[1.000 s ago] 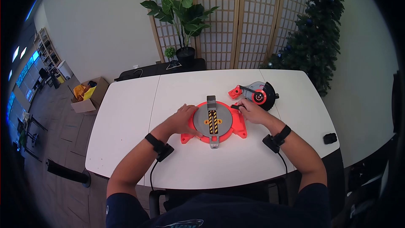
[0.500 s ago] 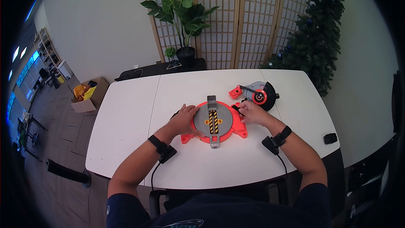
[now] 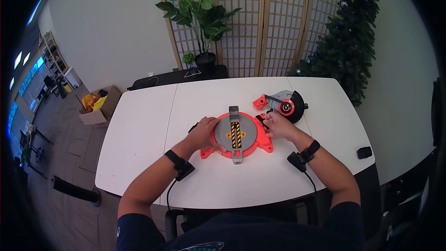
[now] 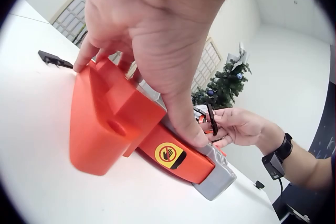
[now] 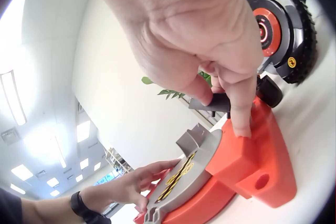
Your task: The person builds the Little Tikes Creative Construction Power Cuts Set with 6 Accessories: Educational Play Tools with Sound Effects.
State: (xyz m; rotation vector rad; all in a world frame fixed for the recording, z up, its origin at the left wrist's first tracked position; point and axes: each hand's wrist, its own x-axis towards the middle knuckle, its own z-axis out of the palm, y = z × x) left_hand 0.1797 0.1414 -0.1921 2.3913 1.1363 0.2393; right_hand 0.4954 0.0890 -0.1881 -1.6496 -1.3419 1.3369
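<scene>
A round red base (image 3: pixel 253 148) with a grey disc top (image 3: pixel 223 132) and a yellow-black striped strip lies flat on the white table. My left hand (image 3: pixel 202 133) grips its left side, thumb along the near edge, fingers over the far side; the left wrist view shows the thumb against the red rim. Between thumb and fingers my right hand (image 3: pixel 279 126) pinches a small black piece (image 5: pixel 212 102), held at the base's red right side. Another black piece (image 4: pixel 54 59) lies by my left fingertips. Just behind my right hand sits a grey and red part with a black toothed wheel (image 3: pixel 296 107).
A small black object (image 3: pixel 364 152) lies at the table's right edge. Beyond the far edge stand a potted plant (image 3: pixel 205 59) and a lattice screen, with a decorated tree at the right. An open cardboard box (image 3: pixel 108 107) is on the floor at the left.
Since a second ago my left hand has shifted slightly right on the base, uncovering a black piece beside it. The right fingers have changed their hold and tilted the black piece they pinch.
</scene>
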